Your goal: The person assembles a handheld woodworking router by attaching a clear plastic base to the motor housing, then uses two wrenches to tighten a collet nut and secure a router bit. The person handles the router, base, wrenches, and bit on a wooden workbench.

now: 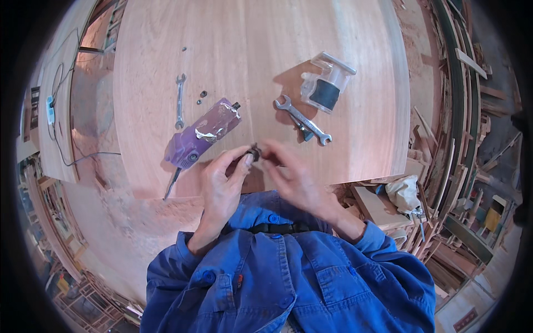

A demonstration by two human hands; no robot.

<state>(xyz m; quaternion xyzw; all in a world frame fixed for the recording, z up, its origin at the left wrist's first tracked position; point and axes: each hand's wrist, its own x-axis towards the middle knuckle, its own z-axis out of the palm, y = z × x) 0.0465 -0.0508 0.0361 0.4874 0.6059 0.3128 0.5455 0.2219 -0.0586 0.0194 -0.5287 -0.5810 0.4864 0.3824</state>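
My left hand (221, 180) pinches a small dark round metal part (254, 153), which looks like a nut, between thumb and fingers above the table's near edge. My right hand (291, 172) meets it from the other side, its fingertips closed at the part and somewhat smeared by motion. Just beyond my left hand lies a purple trim router motor (200, 136) on its side, with worn patches on its body and a dark cord. Small dark pieces (204, 94) rest past its far end. An open-end wrench (180, 101) lies left of them.
At the right of the wooden tabletop (244, 66) a clear plastic router base (327, 83) stands near a larger open-end wrench (304, 120). That wrench crosses a small dark-green item. A power strip (50, 111) lies far left; wood scraps and a pale bag (403, 194) lie right.
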